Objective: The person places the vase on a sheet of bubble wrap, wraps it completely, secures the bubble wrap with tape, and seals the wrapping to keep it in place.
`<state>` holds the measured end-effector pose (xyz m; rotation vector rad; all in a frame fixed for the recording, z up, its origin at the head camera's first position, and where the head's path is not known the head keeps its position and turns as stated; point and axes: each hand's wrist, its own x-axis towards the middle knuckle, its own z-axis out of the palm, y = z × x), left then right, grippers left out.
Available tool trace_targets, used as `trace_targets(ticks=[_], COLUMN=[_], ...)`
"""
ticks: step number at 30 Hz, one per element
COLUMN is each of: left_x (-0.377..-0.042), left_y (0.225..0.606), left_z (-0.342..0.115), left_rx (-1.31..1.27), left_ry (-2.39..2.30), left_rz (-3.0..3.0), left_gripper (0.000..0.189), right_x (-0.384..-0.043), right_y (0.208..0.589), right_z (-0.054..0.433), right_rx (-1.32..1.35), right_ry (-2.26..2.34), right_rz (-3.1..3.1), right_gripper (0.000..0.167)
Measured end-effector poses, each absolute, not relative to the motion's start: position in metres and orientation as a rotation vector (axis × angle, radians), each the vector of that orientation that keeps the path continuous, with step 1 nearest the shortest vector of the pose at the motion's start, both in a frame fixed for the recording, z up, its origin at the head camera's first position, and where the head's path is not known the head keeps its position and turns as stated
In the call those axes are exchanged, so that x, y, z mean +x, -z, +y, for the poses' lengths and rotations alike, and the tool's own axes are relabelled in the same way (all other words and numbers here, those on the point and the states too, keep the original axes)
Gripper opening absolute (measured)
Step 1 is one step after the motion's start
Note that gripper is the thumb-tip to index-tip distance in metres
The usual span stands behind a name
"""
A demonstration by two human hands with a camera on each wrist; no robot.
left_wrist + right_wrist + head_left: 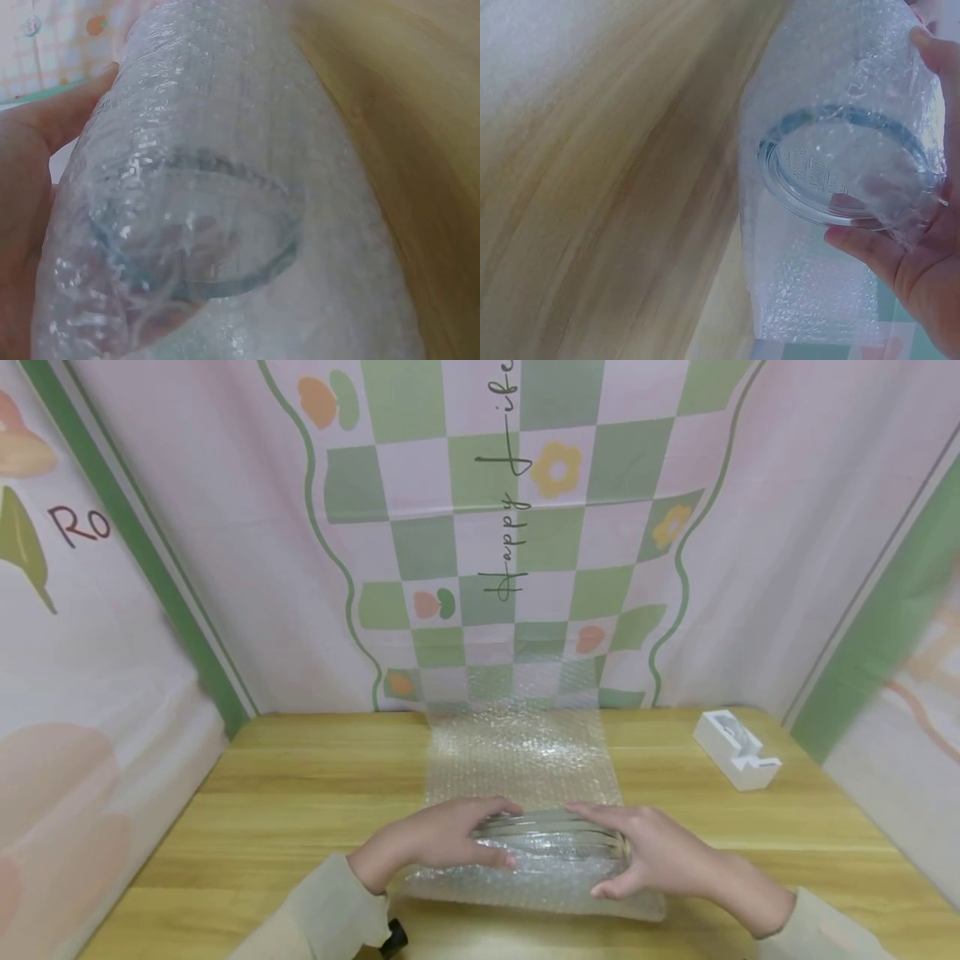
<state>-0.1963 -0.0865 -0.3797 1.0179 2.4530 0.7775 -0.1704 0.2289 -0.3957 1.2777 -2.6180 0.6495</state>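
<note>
A clear ribbed glass vase (551,835) lies on its side, rolled into the near part of a bubble wrap sheet (517,752). My left hand (457,839) grips its left end through the wrap, thumb on the near side. At the other end my right hand (652,852) holds the vase, fingers over the top and thumb at the front. Through the film in the left wrist view, a round glass rim (247,281) shows. In the right wrist view a round glass end (802,202) with raised marks is partly covered by wrap, the right thumb and fingers around it.
The loose bubble wrap runs back over the wooden table (322,777) and up against the checkered curtain (487,552). A white tape dispenser (735,752) stands at the back right. Curtains close off both sides.
</note>
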Motion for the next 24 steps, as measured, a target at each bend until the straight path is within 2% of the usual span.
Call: trace_targets(ticks=[10,24], left_x=[-0.1959,-0.1960], left_y=[0.3775,0.3766], left_z=[-0.0865,-0.0866], left_rx=[1.027,1.024], left_ry=[-0.793,-0.810], left_rz=[2.422,2.391], left_gripper=[0.068,0.068], right_x=[-0.1672,-0.1622], right_y=[0.3934,0.3913], right_z=[0.2300,0.2319], right_rx=[1.234,1.204], right_ry=[-0.625,-0.636], right_rz=[-2.699,-2.823], right_gripper=[0.091,0.093])
